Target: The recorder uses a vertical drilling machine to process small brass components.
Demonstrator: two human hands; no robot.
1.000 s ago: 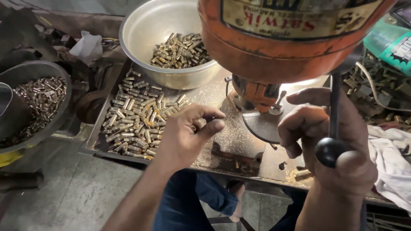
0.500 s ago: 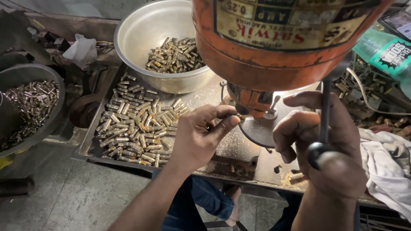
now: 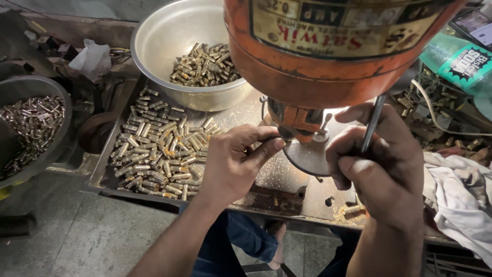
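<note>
Your left hand (image 3: 233,164) pinches thumb and forefinger together right under the chuck of the orange bench drill (image 3: 328,48), seemingly to steady a small piece there, though the piece itself is hidden between the fingertips; your right hand (image 3: 379,169) is clenched around the thin steel feed lever (image 3: 373,123), placed to pull the spindle down. Just beyond the left fingers sits the round grey drill table (image 3: 307,156); left of your knuckles, short brass cylinders (image 3: 159,154) lie heaped on the flat metal tray (image 3: 105,177); farther off, a wide steel bowl (image 3: 154,38) holds more; the drill's body blocks your view of the contact point.
</note>
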